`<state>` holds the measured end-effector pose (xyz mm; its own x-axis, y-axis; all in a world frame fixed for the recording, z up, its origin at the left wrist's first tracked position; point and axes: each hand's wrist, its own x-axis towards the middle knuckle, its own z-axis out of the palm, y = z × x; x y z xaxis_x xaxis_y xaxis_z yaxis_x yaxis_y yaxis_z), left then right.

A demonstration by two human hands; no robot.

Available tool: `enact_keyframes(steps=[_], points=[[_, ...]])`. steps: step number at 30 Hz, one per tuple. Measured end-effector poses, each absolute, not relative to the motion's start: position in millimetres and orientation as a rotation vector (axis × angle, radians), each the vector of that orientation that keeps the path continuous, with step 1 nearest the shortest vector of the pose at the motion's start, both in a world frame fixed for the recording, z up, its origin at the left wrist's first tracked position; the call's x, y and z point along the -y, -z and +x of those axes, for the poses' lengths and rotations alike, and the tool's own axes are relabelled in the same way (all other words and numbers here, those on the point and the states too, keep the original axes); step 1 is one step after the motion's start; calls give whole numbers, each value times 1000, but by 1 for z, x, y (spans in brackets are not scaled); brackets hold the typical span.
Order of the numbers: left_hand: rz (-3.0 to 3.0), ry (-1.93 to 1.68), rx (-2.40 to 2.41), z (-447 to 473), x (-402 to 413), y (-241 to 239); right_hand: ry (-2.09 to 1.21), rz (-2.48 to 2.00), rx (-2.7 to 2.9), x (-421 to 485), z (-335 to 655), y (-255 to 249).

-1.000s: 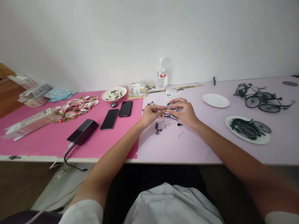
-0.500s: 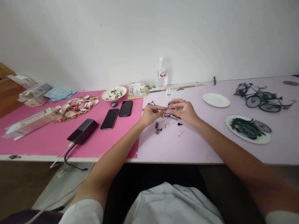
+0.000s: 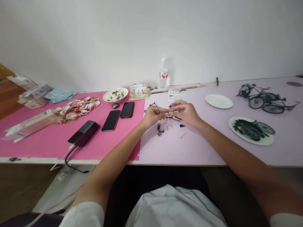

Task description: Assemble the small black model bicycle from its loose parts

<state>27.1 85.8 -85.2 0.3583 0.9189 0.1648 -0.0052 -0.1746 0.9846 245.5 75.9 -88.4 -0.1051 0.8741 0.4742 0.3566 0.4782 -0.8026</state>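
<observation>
My left hand [image 3: 152, 115] and my right hand [image 3: 186, 113] meet over the lilac table [image 3: 201, 145], fingertips pinched together on a small dark model part [image 3: 170, 109]. What exactly each finger grips is too small to tell. Under the hands lie several tiny loose parts [image 3: 161, 129] and a thin pin [image 3: 183, 135]. A small printed sheet [image 3: 174, 95] lies just beyond the hands.
Two dark model bicycles [image 3: 262, 99] stand at far right, a plate of bicycle parts [image 3: 251, 130] in front of them, a bare white plate [image 3: 219, 101] nearer. On the pink mat [image 3: 47, 138]: two phones [image 3: 119, 115], a power bank [image 3: 83, 133], a bowl [image 3: 115, 94]. A bottle [image 3: 163, 74] stands by the wall.
Both hands stay pinched on the small part. They have shifted very slightly; nothing was picked up or put down.
</observation>
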Motion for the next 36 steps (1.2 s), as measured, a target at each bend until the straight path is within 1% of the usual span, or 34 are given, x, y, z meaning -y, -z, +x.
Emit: enact_keyframes(steps=[13, 22, 31, 36], points=[[1526, -1015, -842, 26, -86, 85, -885, -1159, 1656, -69, 249, 76], [1452, -974, -817, 28, -83, 81, -1178, -1040, 1572, -75, 252, 80], [1441, -985, -826, 28, -85, 83, -1334, -1000, 1488, -75, 252, 83], [1440, -967, -787, 26, -87, 85, -1346, -1013, 1457, -73, 251, 82]])
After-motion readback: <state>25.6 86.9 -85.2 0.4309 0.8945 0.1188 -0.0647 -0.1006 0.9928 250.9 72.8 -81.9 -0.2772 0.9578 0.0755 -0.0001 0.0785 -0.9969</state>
